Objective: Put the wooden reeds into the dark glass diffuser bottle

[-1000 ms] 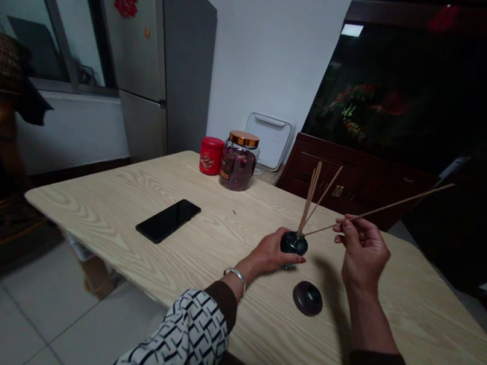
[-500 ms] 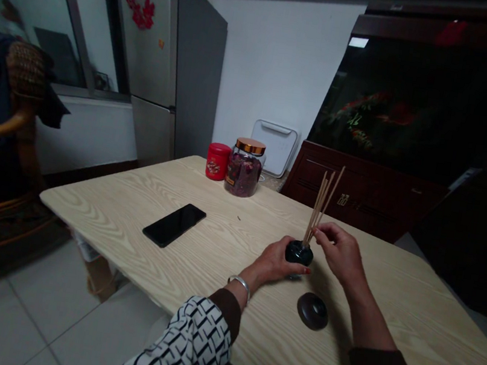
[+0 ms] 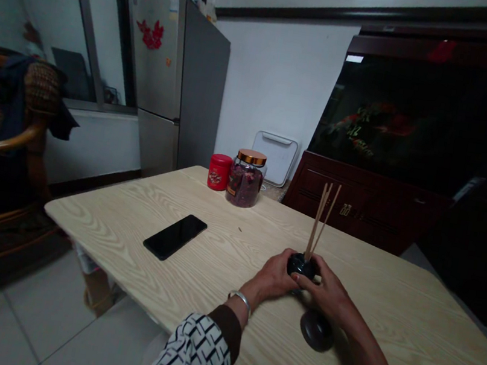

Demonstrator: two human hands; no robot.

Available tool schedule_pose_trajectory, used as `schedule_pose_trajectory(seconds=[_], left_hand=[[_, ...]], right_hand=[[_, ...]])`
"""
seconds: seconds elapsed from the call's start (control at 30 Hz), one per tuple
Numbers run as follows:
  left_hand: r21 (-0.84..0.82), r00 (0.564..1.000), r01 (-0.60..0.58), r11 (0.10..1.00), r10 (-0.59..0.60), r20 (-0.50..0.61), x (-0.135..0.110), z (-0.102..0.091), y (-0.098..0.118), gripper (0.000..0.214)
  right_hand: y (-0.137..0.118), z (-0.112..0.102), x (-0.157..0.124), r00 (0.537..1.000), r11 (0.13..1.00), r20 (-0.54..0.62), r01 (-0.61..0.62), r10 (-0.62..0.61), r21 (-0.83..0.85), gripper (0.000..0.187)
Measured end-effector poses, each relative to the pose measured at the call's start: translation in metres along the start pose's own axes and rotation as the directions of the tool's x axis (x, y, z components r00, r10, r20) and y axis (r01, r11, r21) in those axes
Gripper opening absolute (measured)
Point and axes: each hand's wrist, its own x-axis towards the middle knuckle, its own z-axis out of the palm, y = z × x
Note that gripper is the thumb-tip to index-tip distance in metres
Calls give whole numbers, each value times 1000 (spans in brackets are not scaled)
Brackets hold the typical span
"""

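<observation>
Both of my hands are wrapped round a small dark glass reed diffuser bottle [image 3: 302,265] at the right of the wooden table. My left hand [image 3: 275,274] grips its left side, and my right hand [image 3: 325,287] closes on its right side, with the thumbs meeting in front. Several thin reed sticks [image 3: 319,221] rise from the bottle's neck, most bunched together and one leaning right. A dark rounded lid-like piece [image 3: 316,331] lies on the table just below my right hand. The lower part of the bottle is hidden by my fingers.
A black phone [image 3: 175,237] lies on the table [image 3: 205,286] left of my hands. Towards the far edge stand a red canister [image 3: 219,172] and a glass jar [image 3: 244,184] with a copper lid. A chair [image 3: 11,142] is at the left, beside the fridge [image 3: 200,87].
My right hand has let go of the reed sticks and come down onto the bottle's right side. My left hand stays on the bottle. The view has tilted up slightly.
</observation>
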Motion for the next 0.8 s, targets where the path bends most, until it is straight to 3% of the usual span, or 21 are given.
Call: schedule_pose_trajectory(seconds=[0.1, 0.2, 0.27, 0.53, 0.67, 0.8], left_hand=[[-3, 1000, -18, 1000, 18, 0, 0, 1, -3, 81], [-24, 997, -33, 999, 32, -71, 2, 3, -8, 107], [-23, 992, -30, 999, 27, -120, 4, 5, -11, 112], [-18, 989, -9, 1000, 6, -148, 5, 5, -14, 77], [-13, 988, -14, 1000, 12, -153, 6, 4, -11, 62], [-19, 988, -13, 1000, 10, -157, 4, 5, -11, 38]], right_hand=[[6, 3, 3, 1000, 1000, 1, -2, 2, -3, 51], [17, 3, 17, 997, 997, -72, 10, -16, -82, 50], [26, 2, 34, 992, 990, -126, 5, -24, -144, 51], [52, 4, 101, 976, 967, -211, -97, 46, -235, 60], [58, 7, 88, 957, 984, -284, -108, 64, -143, 71], [62, 11, 37, 948, 983, -260, -176, 182, 46, 53]])
